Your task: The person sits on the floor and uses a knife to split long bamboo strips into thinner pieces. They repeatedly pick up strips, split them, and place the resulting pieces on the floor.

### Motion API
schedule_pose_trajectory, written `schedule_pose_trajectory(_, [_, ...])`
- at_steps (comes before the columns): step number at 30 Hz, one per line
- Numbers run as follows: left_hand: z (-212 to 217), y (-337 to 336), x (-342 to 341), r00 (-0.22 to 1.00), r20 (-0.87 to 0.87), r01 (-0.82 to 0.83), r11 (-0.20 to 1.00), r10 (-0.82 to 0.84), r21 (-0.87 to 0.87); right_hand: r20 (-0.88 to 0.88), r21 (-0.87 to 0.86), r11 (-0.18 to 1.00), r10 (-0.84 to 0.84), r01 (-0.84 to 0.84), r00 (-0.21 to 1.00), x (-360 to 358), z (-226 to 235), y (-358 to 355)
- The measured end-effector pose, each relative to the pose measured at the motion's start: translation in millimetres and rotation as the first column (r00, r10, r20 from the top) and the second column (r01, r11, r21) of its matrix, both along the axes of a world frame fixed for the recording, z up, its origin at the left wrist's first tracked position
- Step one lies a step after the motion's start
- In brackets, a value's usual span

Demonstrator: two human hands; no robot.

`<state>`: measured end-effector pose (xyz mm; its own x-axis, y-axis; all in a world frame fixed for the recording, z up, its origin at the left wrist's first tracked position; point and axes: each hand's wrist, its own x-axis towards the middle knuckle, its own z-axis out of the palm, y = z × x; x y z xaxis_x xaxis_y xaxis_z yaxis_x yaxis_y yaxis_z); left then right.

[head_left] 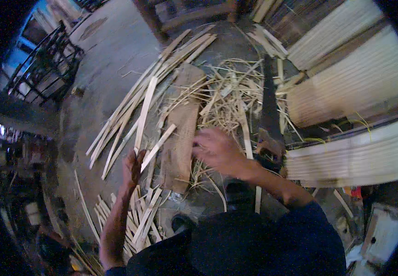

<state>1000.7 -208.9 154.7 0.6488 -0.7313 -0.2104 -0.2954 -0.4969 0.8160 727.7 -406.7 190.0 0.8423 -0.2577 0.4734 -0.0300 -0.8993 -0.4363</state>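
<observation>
While the left hand (132, 166) grips bamboo strips (149, 123), the right hand (217, 149) hovers open over shavings (229, 99)

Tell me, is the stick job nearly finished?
Partly. Done: cut strips lie piled by the knees. In hand: the left hand grips two strips; the right hand reaches over the shavings. Left: long slats on the floor.

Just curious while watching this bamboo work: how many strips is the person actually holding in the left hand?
2. Both sit in the left hand: a longer strip rising straight up and a shorter strip angling to the right. Others may be hidden behind the fingers.
</observation>
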Motion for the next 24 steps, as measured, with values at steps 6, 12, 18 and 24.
schedule_pose_trajectory(6, [73,-66,-19,0.947,0.258,0.112,0.949,-0.192,0.296,-0.463,0.009,0.885,-0.409,0.465,0.787,-189,-122,-14])
schedule_pose_trajectory(12, [-17,-85,-28,0.907,0.374,0.143,0.978,-0.191,0.153,-0.608,0.143,0.887,-0.272,0.44,0.746,-188,-135,-8])
schedule_pose_trajectory(18, [-65,-100,-43,0.872,0.414,0.257,0.964,-0.26,0.064,-0.424,0.196,0.789,-0.468,0.582,0.776,-187,-153,-4])
schedule_pose_trajectory(24, [-91,-101,-40,0.909,0.345,0.249,0.969,-0.235,0.004,-0.271,0.598,0.411,-0.704,0.688,0.656,-173,-28,12])
